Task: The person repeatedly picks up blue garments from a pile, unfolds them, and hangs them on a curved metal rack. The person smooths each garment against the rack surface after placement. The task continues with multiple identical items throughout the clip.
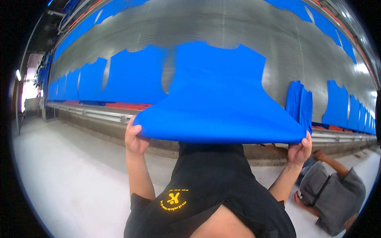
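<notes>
A wide blue fabric piece (218, 95) spreads over the grey metal surface (226, 27), its top edge cut with curves and its near edge stretched across in front of my body. My left hand (135, 137) grips the fabric's near left corner, with thumb on top. At the opposite corner, my right hand (298, 147) holds the edge between thumb and fingers. Just right of this piece, a narrow bunch of folded blue fabric (298, 103) lies on the metal.
Other blue pieces (135, 75) line the metal surface on both sides and higher up. A metal rail (91, 112) runs along its lower edge above a concrete ledge. A co-worker in grey (329, 194) bends low at my right. White floor (67, 166) extends to the left.
</notes>
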### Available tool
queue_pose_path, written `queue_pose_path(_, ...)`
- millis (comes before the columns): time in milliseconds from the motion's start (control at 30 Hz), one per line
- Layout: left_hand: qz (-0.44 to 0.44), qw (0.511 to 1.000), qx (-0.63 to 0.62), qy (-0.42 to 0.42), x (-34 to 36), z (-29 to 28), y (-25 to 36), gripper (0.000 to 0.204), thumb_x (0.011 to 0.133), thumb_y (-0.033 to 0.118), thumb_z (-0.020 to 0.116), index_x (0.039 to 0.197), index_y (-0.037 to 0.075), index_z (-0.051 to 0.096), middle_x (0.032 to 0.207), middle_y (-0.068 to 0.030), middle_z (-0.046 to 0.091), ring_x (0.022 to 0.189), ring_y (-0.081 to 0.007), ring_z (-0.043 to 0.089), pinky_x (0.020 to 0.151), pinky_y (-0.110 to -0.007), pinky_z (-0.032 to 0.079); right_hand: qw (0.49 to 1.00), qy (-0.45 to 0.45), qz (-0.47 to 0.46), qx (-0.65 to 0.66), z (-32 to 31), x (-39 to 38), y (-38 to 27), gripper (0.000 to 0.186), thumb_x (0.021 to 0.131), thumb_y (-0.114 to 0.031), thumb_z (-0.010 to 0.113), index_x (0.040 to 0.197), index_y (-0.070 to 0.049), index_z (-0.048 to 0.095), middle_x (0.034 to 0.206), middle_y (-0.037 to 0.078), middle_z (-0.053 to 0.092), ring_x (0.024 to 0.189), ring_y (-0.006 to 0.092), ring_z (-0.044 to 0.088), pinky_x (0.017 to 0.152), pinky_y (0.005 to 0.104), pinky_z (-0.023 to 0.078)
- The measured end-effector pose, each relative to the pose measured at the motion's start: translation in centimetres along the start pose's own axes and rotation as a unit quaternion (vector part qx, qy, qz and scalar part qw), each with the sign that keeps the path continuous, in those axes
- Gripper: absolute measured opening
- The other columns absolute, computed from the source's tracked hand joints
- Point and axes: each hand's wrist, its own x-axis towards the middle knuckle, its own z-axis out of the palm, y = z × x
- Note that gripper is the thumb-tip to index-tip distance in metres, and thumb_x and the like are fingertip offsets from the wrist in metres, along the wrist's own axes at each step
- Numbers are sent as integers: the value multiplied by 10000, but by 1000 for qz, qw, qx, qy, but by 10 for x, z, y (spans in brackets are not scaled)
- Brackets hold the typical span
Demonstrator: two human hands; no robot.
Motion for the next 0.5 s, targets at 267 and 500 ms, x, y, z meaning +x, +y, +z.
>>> queue_pose_path(267, -13, 994, -97, -38, 15, 7, 5, 368, 834, 214, 692, 1133, 26, 588, 1167, -157, 658, 1112, -290, 622, 1001, -442, 494, 997, -65, -28, 27, -10, 24, -2, 205, 829, -159, 698, 838, -102, 502, 796, 14, 560, 744, 125, 538, 704, 273, 447)
queue_pose_path(500, 102, 994, -33, -18, 42, 8, 32, 226, 908, 167, 728, 1004, 121, 529, 1113, -111, 649, 1055, -247, 616, 949, -409, 504, 995, -61, -79, -23, 5, 49, -13, 202, 847, -94, 710, 880, -86, 510, 822, 4, 544, 709, 85, 501, 663, 241, 433)
